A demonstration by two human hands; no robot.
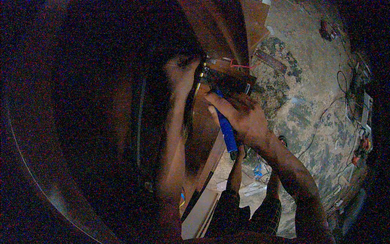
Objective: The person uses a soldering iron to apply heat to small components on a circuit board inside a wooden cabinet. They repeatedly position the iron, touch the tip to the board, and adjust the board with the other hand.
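Observation:
My right hand [245,118] is closed round a hand tool with a blue handle [226,128], its thumb lying along the grip. The tool's working end points up into shadow beside a brown panel [205,130], so its exact kind does not show. Left of it, my left hand [180,71] reaches up to the dark far edge of the panel, near some small pale fittings [203,71]. Darkness and blur hide the left fingers. A thin red wire [239,66] sticks out just beyond the tool.
Brown boards [219,24] stand at the top. To the right, a stained concrete floor [308,118] carries a dark flat strip [271,61], loose black cable [321,124] and scattered items along its far right side. My legs are below; deep shadow fills the left.

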